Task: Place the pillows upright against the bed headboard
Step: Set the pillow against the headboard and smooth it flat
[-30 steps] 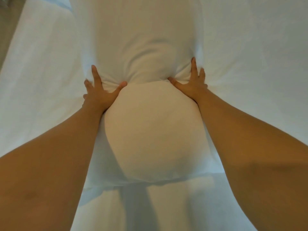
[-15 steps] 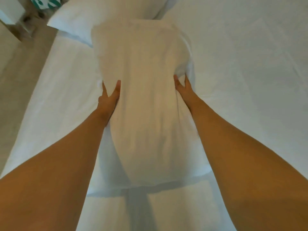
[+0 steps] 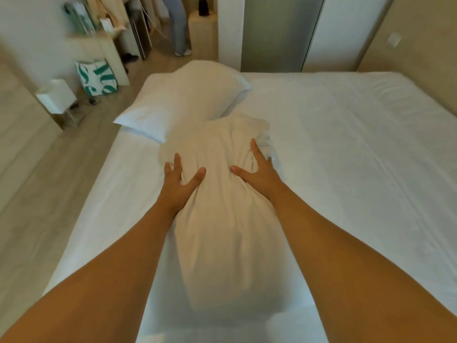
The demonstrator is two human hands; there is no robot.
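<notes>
A white pillow [image 3: 227, 231] stands lengthwise in front of me on the white bed [image 3: 358, 169], and both hands grip it near its far end. My left hand [image 3: 179, 180] clasps its left side, thumb on top. My right hand [image 3: 258, 170] clasps the right side, where the fabric bunches into creases. A second white pillow [image 3: 188, 100] lies flat beyond it at the bed's far left corner. No headboard shows in this view.
Wooden floor [image 3: 37, 181] runs along the bed's left side. A small white lamp [image 3: 57, 99] and a white-and-green bag [image 3: 97, 78] stand there. Another person's legs [image 3: 179, 26] are at the far end by a doorway. A wall borders the bed on the right.
My view has tilted up, revealing the room and the second pillow. Both hands slid along the pillow toward its far end and now pinch it more tightly, creasing the cover.
</notes>
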